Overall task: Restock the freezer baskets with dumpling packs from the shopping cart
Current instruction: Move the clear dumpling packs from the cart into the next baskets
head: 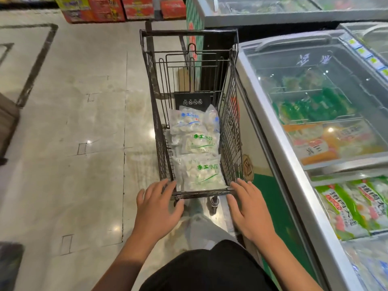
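A dark wire shopping cart [231, 131] stands straight ahead on the floor. Inside it lie several clear dumpling packs [199, 171] with green or blue print, stacked along the cart's bottom. My left hand [156, 204] rests at the near left corner of the cart's rim, fingers spread and fairly straight. My right hand [247, 204] lies at the near right corner in the same way. Neither hand holds a pack. On the right runs the chest freezer [279, 156], its wire baskets filled with frozen goods under glass lids.
Green and white frozen-food bags [352, 204] lie in the freezer's near section, orange packs [327, 141] further on. A second freezer [273, 13] stands at the back right. Red cartons [109, 8] are stacked at the far end of the tiled aisle, which stretches left.
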